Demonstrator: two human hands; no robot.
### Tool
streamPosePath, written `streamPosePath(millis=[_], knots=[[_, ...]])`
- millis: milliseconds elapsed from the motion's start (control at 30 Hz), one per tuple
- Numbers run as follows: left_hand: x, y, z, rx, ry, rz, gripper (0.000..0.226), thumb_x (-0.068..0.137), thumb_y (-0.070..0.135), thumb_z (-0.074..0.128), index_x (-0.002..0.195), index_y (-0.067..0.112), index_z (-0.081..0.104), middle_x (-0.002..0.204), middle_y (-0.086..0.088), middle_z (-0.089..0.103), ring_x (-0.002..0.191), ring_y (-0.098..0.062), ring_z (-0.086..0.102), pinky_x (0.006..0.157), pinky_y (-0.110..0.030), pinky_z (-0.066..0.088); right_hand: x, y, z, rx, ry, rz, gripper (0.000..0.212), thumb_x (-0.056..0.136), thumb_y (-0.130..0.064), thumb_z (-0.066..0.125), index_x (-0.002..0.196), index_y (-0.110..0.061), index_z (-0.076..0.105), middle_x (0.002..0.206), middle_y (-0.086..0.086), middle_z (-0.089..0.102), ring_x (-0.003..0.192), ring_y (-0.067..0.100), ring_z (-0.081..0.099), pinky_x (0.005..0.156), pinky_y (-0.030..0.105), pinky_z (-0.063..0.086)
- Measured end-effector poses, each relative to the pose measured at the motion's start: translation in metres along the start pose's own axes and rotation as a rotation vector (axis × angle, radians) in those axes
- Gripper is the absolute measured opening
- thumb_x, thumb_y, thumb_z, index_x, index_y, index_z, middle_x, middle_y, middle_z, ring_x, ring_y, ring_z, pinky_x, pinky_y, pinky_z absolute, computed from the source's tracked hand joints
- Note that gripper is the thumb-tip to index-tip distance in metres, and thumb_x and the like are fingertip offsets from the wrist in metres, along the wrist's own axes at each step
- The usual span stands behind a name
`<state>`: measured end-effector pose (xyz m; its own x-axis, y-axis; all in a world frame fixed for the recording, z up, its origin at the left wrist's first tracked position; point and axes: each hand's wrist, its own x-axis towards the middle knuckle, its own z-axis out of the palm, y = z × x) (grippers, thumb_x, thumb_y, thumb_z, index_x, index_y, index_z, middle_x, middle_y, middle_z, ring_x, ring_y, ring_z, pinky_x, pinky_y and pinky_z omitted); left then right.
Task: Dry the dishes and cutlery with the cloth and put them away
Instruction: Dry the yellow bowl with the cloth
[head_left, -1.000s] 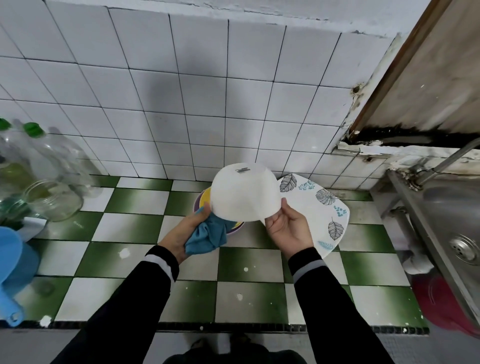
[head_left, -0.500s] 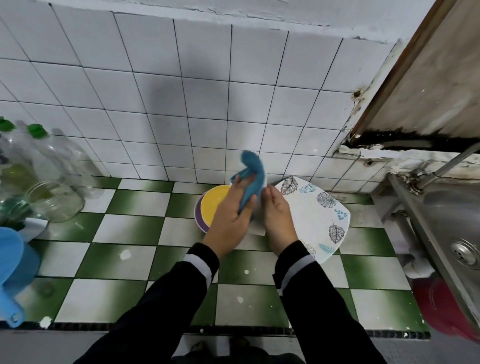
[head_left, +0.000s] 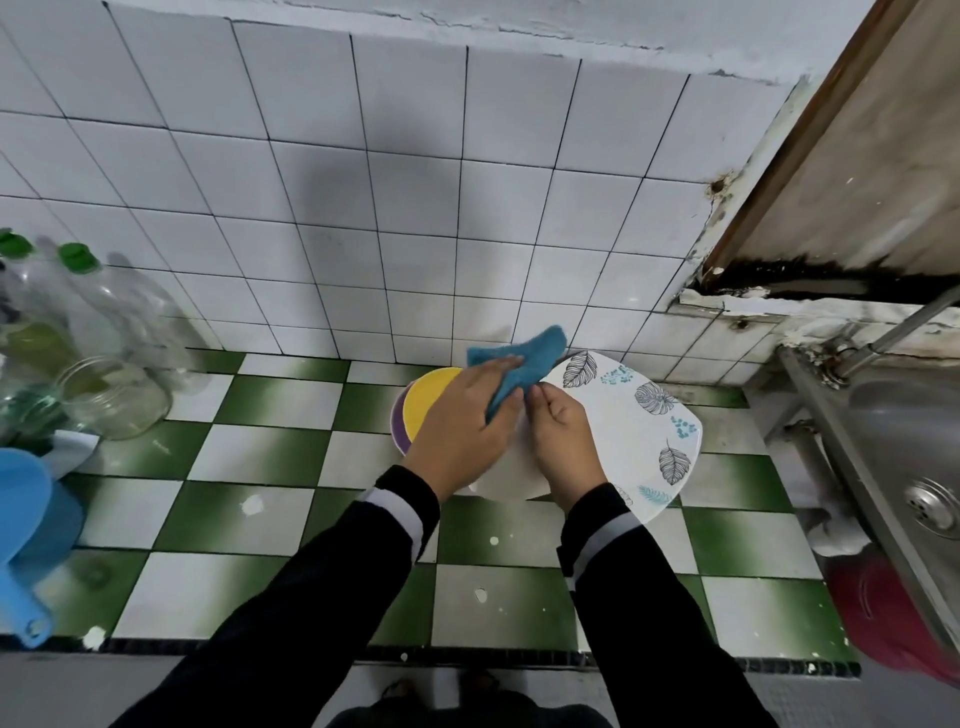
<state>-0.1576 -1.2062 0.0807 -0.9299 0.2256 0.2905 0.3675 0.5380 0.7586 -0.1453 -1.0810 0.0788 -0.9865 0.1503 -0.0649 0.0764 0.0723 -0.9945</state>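
Note:
My left hand (head_left: 457, 426) grips a blue cloth (head_left: 519, 366) and holds it against a white bowl (head_left: 511, 475), which sits low between both hands and is mostly hidden by them. My right hand (head_left: 563, 441) holds the bowl's right side with curled fingers. Behind the hands, on the green-and-white tiled counter (head_left: 270, 457), lie a yellow plate on a purple one (head_left: 423, 400) and a white plate with leaf prints (head_left: 639, 421).
Clear bottles and a glass jar (head_left: 111, 397) stand at the left, with a blue plastic scoop (head_left: 26, 525) nearer me. A steel sink (head_left: 904, 452) and its tap are at the right, a red thing (head_left: 888, 618) below it. White wall tiles rise behind the counter.
The bowl was held up with its base toward me and the cloth under it. Now the bowl is lowered and my left hand has brought the cloth over its top.

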Motion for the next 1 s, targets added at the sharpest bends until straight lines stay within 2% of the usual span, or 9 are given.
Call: streamPosePath(millis=[100,167,267,400,633,733,833,900,1000], knots=[[0.007,-0.007,-0.003,-0.207,0.004,-0.298,0.022,0.101,0.033,0.048,0.117,0.025,0.061,0.097,0.006,0.066,0.095,-0.019,0.060,0.086,-0.029,0.047,0.001,-0.004,-0.006,-0.100,-0.042,-0.014,0.042,0.105,-0.010,0.046,0.064,-0.021,0.047,0.053,-0.017,0.049,0.052,-0.003,0.040,0.055,0.018,0.033],[0.013,-0.019,-0.011,-0.443,0.025,-0.538,0.027,0.094,0.044,0.054,0.106,0.023,0.065,0.097,-0.001,0.069,0.098,-0.026,0.064,0.090,-0.039,0.052,0.003,-0.006,-0.015,-0.029,-0.013,0.041,0.041,0.104,-0.013,0.047,0.064,-0.019,0.048,0.056,-0.013,0.049,0.053,0.003,0.041,0.054,0.023,0.034],[0.011,-0.041,-0.016,-0.703,0.051,-0.746,0.033,0.093,0.047,0.054,0.109,0.019,0.065,0.110,-0.015,0.069,0.103,-0.032,0.064,0.095,-0.053,0.051,0.005,-0.008,-0.024,0.336,0.097,0.207,0.030,0.103,-0.012,0.048,0.075,-0.013,0.058,0.063,-0.003,0.063,0.056,0.008,0.056,0.054,0.019,0.045],[-0.004,-0.053,0.002,-0.945,0.210,-0.875,0.036,0.101,0.040,0.046,0.124,0.016,0.059,0.118,-0.017,0.067,0.100,-0.027,0.064,0.090,-0.046,0.053,0.011,-0.006,-0.021,0.758,0.251,0.325,0.025,0.105,-0.015,0.044,0.088,-0.009,0.061,0.081,0.003,0.071,0.075,0.015,0.067,0.071,0.032,0.055],[-0.032,-0.011,0.036,-0.566,0.422,-0.511,0.042,0.105,0.036,0.036,0.140,0.014,0.043,0.121,-0.004,0.061,0.115,-0.024,0.059,0.097,-0.037,0.051,0.018,-0.011,0.009,0.971,0.320,0.301,0.022,0.107,-0.016,0.040,0.113,-0.005,0.058,0.092,0.009,0.072,0.086,0.019,0.068,0.091,0.046,0.054],[-0.034,-0.018,0.041,-0.259,0.283,-0.129,0.047,0.104,0.035,0.036,0.150,0.025,0.032,0.150,-0.001,0.043,0.141,-0.022,0.038,0.114,-0.039,0.034,0.017,-0.010,0.022,0.892,0.296,0.297,0.018,0.108,-0.015,0.038,0.103,-0.009,0.054,0.092,0.012,0.067,0.080,0.019,0.067,0.080,0.037,0.059],[-0.026,-0.029,0.039,-0.024,0.206,0.141,0.049,0.102,0.028,0.040,0.150,0.018,0.034,0.154,0.005,0.034,0.149,-0.015,0.021,0.121,-0.035,0.020,0.010,-0.008,0.028,0.816,0.264,0.290,0.023,0.108,-0.013,0.035,0.091,-0.012,0.050,0.082,0.008,0.066,0.069,0.013,0.068,0.065,0.026,0.059],[-0.019,-0.030,0.031,-0.065,0.224,0.095,0.047,0.102,0.028,0.041,0.147,0.014,0.041,0.149,0.001,0.044,0.143,-0.012,0.032,0.118,-0.027,0.026,0.009,-0.008,0.024,0.721,0.227,0.271,0.025,0.108,-0.012,0.035,0.087,-0.014,0.047,0.070,0.001,0.063,0.056,0.005,0.061,0.052,0.019,0.052],[-0.007,-0.025,0.020,-0.266,0.261,-0.248,0.037,0.104,0.028,0.043,0.139,0.016,0.049,0.124,-0.001,0.061,0.117,-0.016,0.056,0.101,-0.024,0.046,0.009,-0.006,0.021,0.592,0.190,0.241,0.021,0.108,-0.015,0.039,0.089,-0.016,0.048,0.071,0.002,0.063,0.056,0.011,0.057,0.051,0.021,0.050]])
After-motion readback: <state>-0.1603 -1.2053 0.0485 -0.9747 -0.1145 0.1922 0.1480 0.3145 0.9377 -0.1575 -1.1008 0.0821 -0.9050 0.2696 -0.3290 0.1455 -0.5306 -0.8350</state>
